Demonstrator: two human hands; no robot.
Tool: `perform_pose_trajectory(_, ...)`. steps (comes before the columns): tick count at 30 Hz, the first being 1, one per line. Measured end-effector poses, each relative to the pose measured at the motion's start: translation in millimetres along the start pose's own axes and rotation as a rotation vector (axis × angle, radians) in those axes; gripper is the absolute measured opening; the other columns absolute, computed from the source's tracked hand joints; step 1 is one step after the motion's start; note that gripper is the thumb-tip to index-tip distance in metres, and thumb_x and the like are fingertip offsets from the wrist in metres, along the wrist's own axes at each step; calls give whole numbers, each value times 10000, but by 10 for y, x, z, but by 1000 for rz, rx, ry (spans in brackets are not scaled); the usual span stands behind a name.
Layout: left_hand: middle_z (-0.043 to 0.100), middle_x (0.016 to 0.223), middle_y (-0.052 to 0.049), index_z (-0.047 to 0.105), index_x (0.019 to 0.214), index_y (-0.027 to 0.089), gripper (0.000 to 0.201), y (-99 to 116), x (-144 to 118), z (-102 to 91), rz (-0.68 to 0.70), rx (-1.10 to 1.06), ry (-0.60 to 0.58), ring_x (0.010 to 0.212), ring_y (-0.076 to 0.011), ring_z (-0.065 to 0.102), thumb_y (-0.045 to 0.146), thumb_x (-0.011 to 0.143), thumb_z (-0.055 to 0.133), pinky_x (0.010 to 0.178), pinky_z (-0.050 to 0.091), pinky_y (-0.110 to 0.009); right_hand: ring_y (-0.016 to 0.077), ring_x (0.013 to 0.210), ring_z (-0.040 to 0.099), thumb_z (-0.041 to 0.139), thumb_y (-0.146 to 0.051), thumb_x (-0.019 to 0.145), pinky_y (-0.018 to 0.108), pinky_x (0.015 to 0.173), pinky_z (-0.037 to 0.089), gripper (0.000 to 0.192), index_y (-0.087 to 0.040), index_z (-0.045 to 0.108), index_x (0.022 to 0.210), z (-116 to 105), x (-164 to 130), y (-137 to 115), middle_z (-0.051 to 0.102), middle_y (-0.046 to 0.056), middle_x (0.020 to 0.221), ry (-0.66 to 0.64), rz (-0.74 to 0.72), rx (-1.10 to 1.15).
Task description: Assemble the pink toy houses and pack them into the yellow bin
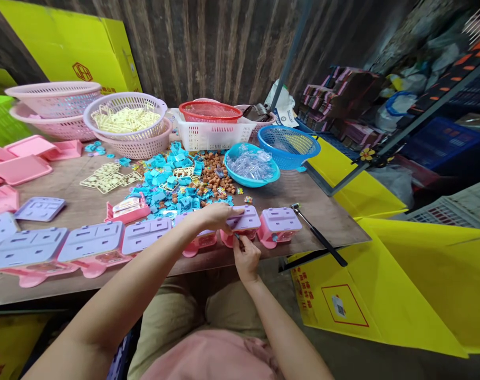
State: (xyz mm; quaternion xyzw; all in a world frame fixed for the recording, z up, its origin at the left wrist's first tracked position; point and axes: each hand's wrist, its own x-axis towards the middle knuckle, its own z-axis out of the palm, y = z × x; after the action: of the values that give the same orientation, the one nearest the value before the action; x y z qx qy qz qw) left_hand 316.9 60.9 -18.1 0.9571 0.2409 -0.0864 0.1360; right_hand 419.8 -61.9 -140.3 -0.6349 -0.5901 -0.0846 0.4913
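Note:
A row of pink plastic toy boxes with purple lids runs along the table's near edge. My left hand (218, 214) lies over the second box from the right, its fingers on the purple lid (248, 218) and its thumb down at the front side. Below it, my right hand (247, 257) is closed in a pinch against the pink front of that same box. A tiny bluish piece shows at its fingertips; the rest is hidden by the fingers. Just to the right stands the end box (280, 224), a small blue part on its front.
Behind the row lie heaped blue plastic parts (164, 177) and brown pieces (214, 174). A turquoise bowl (251, 181) holds clear parts. A black-handled hammer (321, 237) overhangs the right edge. Baskets (125, 132) stand at the back; open yellow cartons (382, 290) are at right.

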Motion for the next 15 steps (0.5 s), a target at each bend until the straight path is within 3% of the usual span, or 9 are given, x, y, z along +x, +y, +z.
perform_pose_trajectory(15,606,997,-68,399,1354,274,725,78,-57,-105,-57,-29,-23,903,-230,567,327,700,707,683,395,-241,156,555,597,398,-267,921,242,554,428,309,-168,615,724,29,-23,-3,640,56,604,-39,-27,-51)
